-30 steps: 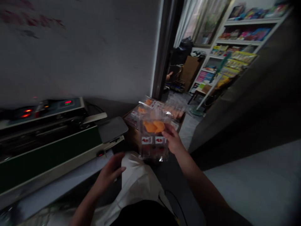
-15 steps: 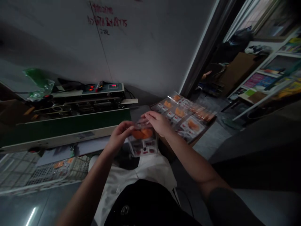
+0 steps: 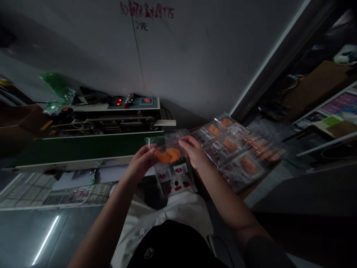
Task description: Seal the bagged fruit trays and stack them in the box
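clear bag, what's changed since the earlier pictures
The clear bag moved left, away from the other bags, toward the belt machine; the left hand, empty at first, took hold of it. The right hand still holds it. The marker stayed on the machine.

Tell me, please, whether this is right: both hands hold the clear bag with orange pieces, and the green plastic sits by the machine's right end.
Not quite: the head view shows the green plastic by the left end of the machine. The left hand and right hand hold the clear bag with orange pieces.
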Available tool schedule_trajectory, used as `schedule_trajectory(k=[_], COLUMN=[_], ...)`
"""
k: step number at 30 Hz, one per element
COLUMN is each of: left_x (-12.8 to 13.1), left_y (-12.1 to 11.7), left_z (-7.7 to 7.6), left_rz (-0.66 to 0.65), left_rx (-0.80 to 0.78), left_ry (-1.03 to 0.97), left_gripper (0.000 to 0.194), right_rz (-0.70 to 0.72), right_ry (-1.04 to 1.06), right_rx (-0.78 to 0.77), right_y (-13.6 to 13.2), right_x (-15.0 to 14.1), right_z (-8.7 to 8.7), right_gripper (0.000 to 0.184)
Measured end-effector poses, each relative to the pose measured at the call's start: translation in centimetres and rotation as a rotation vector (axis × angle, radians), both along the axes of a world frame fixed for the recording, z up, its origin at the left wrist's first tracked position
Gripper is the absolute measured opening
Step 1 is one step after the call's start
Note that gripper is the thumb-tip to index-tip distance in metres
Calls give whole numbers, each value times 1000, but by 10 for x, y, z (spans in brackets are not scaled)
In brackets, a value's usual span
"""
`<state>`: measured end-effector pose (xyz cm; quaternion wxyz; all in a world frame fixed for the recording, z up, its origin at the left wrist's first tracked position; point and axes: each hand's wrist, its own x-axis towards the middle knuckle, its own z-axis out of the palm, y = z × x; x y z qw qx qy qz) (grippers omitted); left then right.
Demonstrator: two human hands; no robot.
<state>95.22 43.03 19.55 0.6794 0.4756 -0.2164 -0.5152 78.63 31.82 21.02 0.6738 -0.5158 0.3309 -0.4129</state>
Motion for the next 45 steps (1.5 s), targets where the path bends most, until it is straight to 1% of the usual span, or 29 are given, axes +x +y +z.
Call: schedule_trajectory(k=[2,3,4,5,7,8,9,12,13,14,17,18,20,22,24,27,29,31,36,39,41,42,45], left_x=[3,4,4,4,4,5,5,9,11,13,24,29,39,48,56,66,71,75,74,72,74,76,82], left_y=[-6,-10,-14,-19,-30,-36,-42,-59,-65,-71,-88,-93,-104,-115,-125,-137,-143,-147,-156,-158,-158,-157,-155], left_z=[-2,-3,-3,-3,-4,-5,-6,-12,-14,-15,-20,-22,-26,-30,-32,-35,-37,-41,-46,-47,-48,-49,-51], left_rz=[83,113,130,138,158,165,169,139,123,108,50,45,79,150,183,167,159,181,280,321,342,351,372], left_rx=[39,54,63,72,90,99,113,155,160,159,182,199,228,239,236,232,246,267,271,276,283,285,285], left_ry=[-77,-107,-125,-131,-114,-96,-75,-36,-33,-24,79,107,106,53,28,37,52,58,31,11,4,0,-13], left_gripper=[39,37,36,37,41,43,45,48,48,49,48,46,40,36,36,41,43,42,34,29,28,27,28], right_rz=[41,46,23,-40,-218,-262,-236,59,113,120,23,13,22,22,-12,-72,-86,-101,-131,-220,-284,-294,-270], right_ry=[-4,-8,-21,-51,-140,-169,-170,-12,37,61,53,59,91,122,145,191,230,264,319,361,396,409,416], right_rx=[109,141,148,123,24,-23,-64,-172,-200,-222,-239,-242,-254,-277,-303,-315,-301,-280,-272,-336,-394,-413,-436], right_y=[-9,-16,-22,-29,-41,-46,-49,-53,-54,-56,-65,-69,-79,-89,-97,-106,-110,-112,-115,-116,-115,-114,-111], right_x=[8,11,12,13,9,6,3,-1,0,2,13,16,23,30,38,48,54,57,61,65,69,71,79], right_z=[-1,-2,-3,-5,-12,-16,-22,-43,-50,-56,-70,-73,-79,-84,-87,-88,-88,-88,-95,-98,-97,-96,-94], right_gripper=[33,33,33,32,30,29,29,35,36,37,44,48,53,55,57,59,58,56,56,55,50,46,35])
